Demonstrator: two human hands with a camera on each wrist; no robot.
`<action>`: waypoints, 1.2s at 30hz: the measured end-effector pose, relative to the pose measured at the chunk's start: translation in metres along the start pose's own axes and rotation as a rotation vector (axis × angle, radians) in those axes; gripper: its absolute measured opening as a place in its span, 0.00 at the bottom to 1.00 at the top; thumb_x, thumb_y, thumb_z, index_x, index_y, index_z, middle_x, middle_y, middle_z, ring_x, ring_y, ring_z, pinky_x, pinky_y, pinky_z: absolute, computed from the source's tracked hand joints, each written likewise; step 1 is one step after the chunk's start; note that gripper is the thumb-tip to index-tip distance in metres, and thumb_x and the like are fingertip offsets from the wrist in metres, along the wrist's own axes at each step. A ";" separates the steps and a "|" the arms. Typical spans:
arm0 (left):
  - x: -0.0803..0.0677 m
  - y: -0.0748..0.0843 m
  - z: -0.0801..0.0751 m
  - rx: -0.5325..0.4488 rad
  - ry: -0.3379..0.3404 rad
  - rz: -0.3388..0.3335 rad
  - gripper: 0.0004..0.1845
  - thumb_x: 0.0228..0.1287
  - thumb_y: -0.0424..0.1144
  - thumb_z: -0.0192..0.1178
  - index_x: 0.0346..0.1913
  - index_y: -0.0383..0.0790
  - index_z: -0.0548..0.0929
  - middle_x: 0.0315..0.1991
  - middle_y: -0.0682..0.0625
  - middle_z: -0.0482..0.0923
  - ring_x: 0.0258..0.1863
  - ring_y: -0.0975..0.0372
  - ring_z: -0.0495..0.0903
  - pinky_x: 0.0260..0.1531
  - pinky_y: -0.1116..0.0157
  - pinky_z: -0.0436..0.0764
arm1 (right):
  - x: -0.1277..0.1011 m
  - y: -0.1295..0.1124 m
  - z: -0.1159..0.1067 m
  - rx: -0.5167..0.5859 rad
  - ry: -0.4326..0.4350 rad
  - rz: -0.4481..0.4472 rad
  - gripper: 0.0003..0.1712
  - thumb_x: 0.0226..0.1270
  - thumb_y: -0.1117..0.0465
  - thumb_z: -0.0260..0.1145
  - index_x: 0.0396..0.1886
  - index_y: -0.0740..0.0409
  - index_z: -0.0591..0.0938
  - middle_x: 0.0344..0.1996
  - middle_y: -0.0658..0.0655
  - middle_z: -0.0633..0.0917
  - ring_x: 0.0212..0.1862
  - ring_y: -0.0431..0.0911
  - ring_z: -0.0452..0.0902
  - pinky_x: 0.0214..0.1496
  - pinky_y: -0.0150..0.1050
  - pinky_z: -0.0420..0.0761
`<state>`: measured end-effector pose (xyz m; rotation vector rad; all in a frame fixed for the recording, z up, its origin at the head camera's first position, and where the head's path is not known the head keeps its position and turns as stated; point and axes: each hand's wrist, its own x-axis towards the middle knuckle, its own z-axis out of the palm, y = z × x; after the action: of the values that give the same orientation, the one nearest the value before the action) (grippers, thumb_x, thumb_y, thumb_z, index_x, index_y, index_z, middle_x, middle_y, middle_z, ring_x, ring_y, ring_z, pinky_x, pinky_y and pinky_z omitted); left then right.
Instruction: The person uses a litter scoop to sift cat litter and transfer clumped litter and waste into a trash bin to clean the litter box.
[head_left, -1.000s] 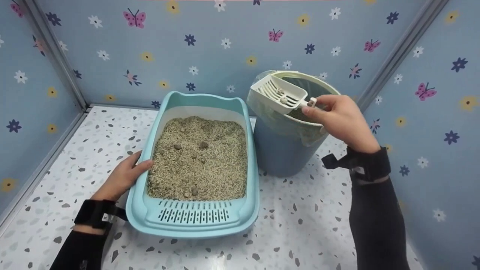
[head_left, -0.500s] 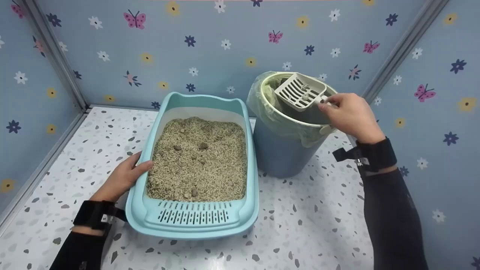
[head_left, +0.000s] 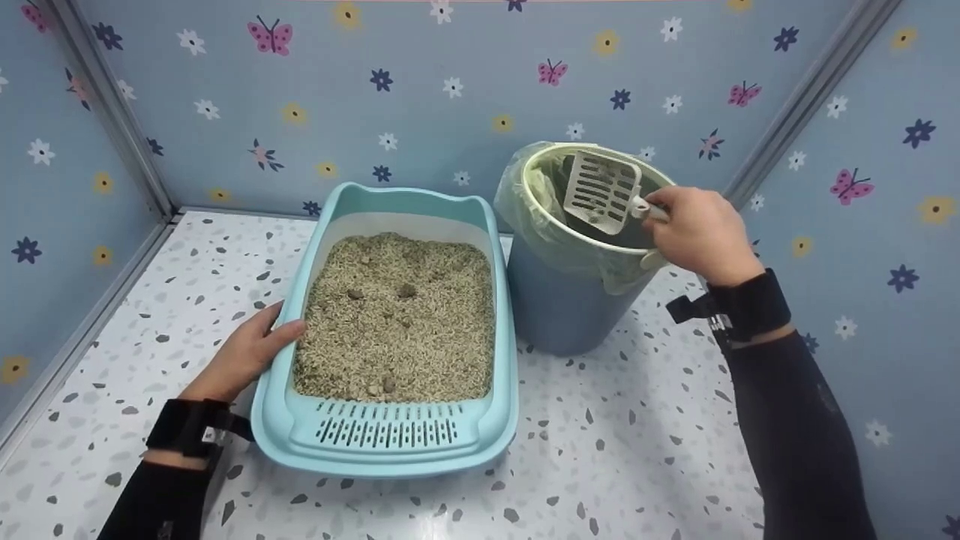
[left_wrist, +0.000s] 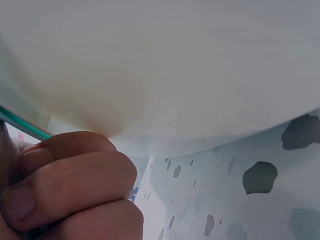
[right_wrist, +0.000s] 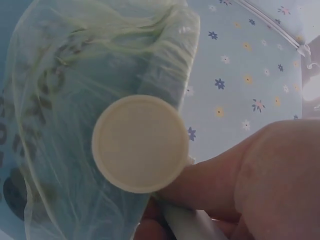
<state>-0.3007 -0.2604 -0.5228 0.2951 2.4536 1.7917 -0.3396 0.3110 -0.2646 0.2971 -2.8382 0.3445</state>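
Note:
A light-blue litter box [head_left: 386, 459] filled with grainy tan litter [head_left: 420, 337] stands in the middle. Several dark clumps [head_left: 406, 291] lie on the litter. My left hand [head_left: 244, 352] grips the box's left rim, thumb on top; in the left wrist view its fingers [left_wrist: 95, 172] curl beneath the rim. My right hand [head_left: 705, 232] holds a pale slotted litter scoop [head_left: 602, 187] by its short handle [right_wrist: 192, 222]. The scoop's head hangs tilted steeply over the mouth of a blue bin [head_left: 566, 307], small bits still showing against its slots.
A clear plastic bag [head_left: 517, 199] lines the bin and folds over its cream rim [head_left: 536, 210]. A round cream knob [right_wrist: 140, 144] sits on the bin's side near my right hand. Flowered panels [head_left: 450, 112] enclose the speckled white surface [head_left: 592, 450] on three sides.
My right hand has moved the scoop rightward from the bin's left rim to over its mouth and tipped it from near level to steep. The left hand and litter box have stayed put.

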 end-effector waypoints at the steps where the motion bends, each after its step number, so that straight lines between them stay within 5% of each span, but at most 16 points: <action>1: 0.000 0.000 0.000 -0.002 0.000 -0.002 0.41 0.89 0.50 0.55 0.90 0.31 0.54 0.68 0.31 0.77 0.56 0.54 0.84 0.54 0.69 0.85 | 0.000 0.000 0.000 -0.003 0.005 -0.003 0.18 0.77 0.66 0.65 0.61 0.65 0.90 0.49 0.69 0.92 0.43 0.65 0.86 0.44 0.64 0.83; 6: -0.001 0.001 -0.001 0.000 0.001 -0.004 0.42 0.89 0.51 0.56 0.90 0.32 0.54 0.69 0.30 0.77 0.57 0.53 0.85 0.55 0.68 0.86 | -0.003 -0.001 0.005 -0.027 0.049 -0.023 0.24 0.67 0.74 0.62 0.58 0.62 0.92 0.49 0.68 0.90 0.46 0.67 0.85 0.42 0.68 0.82; 16: -0.001 0.001 0.000 -0.027 -0.013 0.017 0.42 0.89 0.51 0.55 0.90 0.31 0.52 0.75 0.29 0.72 0.65 0.46 0.82 0.58 0.70 0.84 | -0.006 -0.004 0.007 -0.042 0.045 0.008 0.18 0.76 0.67 0.65 0.60 0.63 0.90 0.51 0.68 0.90 0.48 0.66 0.85 0.43 0.69 0.82; 24: -0.001 0.000 -0.001 -0.028 -0.008 0.006 0.42 0.89 0.52 0.56 0.90 0.31 0.53 0.71 0.30 0.76 0.59 0.52 0.85 0.56 0.68 0.86 | -0.026 -0.017 -0.004 0.059 0.122 0.007 0.19 0.86 0.58 0.62 0.63 0.65 0.88 0.46 0.66 0.89 0.39 0.59 0.80 0.38 0.54 0.73; 30: -0.001 0.002 0.000 -0.034 -0.008 -0.001 0.41 0.89 0.49 0.55 0.90 0.31 0.53 0.68 0.30 0.77 0.56 0.53 0.86 0.55 0.66 0.87 | -0.050 -0.042 -0.009 0.148 0.180 -0.107 0.19 0.88 0.56 0.63 0.66 0.61 0.87 0.37 0.60 0.86 0.30 0.53 0.72 0.35 0.47 0.67; 36: -0.002 0.002 0.000 -0.022 -0.005 -0.005 0.41 0.89 0.51 0.55 0.90 0.32 0.53 0.67 0.30 0.76 0.56 0.53 0.85 0.55 0.67 0.86 | -0.062 -0.073 0.003 0.154 0.071 -0.214 0.17 0.84 0.60 0.69 0.66 0.59 0.87 0.35 0.56 0.87 0.29 0.48 0.74 0.36 0.46 0.74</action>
<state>-0.2983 -0.2601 -0.5209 0.2908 2.4272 1.8130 -0.2652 0.2512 -0.2695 0.6018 -2.6817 0.5175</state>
